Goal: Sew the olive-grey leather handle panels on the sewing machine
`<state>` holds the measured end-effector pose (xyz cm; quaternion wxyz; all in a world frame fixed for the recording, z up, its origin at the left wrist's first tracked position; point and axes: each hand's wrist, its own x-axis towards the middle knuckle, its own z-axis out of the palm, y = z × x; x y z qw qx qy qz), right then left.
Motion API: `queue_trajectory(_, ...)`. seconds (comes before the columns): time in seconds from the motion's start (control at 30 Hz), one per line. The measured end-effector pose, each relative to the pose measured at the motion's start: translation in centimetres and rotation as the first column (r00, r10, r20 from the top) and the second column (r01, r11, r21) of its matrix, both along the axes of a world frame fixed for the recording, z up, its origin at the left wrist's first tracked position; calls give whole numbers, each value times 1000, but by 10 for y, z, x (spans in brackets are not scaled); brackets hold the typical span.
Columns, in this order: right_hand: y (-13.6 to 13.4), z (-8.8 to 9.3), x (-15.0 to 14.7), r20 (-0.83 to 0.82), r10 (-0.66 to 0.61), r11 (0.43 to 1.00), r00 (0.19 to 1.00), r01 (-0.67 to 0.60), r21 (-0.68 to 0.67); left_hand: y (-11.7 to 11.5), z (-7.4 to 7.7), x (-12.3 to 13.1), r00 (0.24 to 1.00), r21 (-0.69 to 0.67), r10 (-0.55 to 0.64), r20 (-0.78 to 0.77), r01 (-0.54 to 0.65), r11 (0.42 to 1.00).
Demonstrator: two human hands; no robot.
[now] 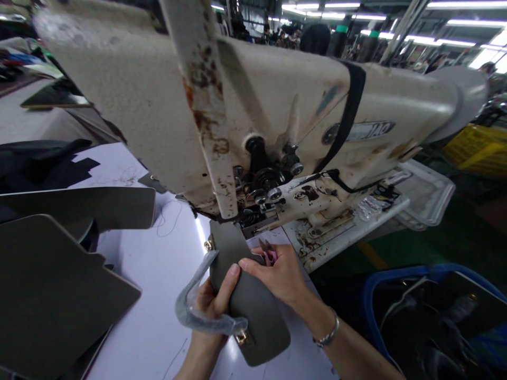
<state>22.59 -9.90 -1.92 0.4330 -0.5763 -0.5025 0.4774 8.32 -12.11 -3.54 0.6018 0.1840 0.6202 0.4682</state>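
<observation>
Under the head of the sewing machine [273, 100] lies a dark grey-green bag panel [257, 311] with rounded ends. A handle [186, 303] wrapped in clear plastic is fixed to it by gold-coloured fittings [241, 336]. My left hand [216, 303] reaches through the handle and grips the panel's left edge, thumb on top. My right hand [279, 272] pinches the panel's right edge with the thumb. Small thread snips [269, 252] with pink handles are also tucked in my right hand, blades pointing up and away. The panel's far end sits close to the presser foot, where details are hidden.
Large grey-green cut pieces [51, 295] lie on the white table [146, 274] at left, with black material [43, 163] behind. Loose threads are scattered about. A blue bin [368, 301] holding similar pieces stands at lower right; a clear plastic tray [431, 190] and yellow crate [479, 150] are beyond.
</observation>
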Motion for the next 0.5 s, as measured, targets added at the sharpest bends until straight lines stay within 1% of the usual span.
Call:
queue_trajectory(0.1, -2, 4, 12, 3, 78, 997, 997, -78, 18, -1, 0, -1, 996, -18, -3, -88, 2, 1000)
queue_trajectory(0.2, -2, 7, 22, 64, 110, 993, 992, -112, 37, -2, 0, -1, 982, 7, 12, -188, -11, 1000)
queue_trajectory(0.3, 1, 7, 27, 90, 133, 991, 987, -134, 0, -1, 1, -2, 966, 40, 21, -258, -11, 999)
queue_trajectory(0.4, 5, 6, 30, 26, 163, 986, 986, -161, -53, 0, 2, -4, 952, 44, -42, -302, 58, 997)
queue_trajectory(0.5, 8, 6, 31, -71, 177, 981, 982, -182, -72, 1, 5, -6, 942, 86, -112, -315, 146, 986)
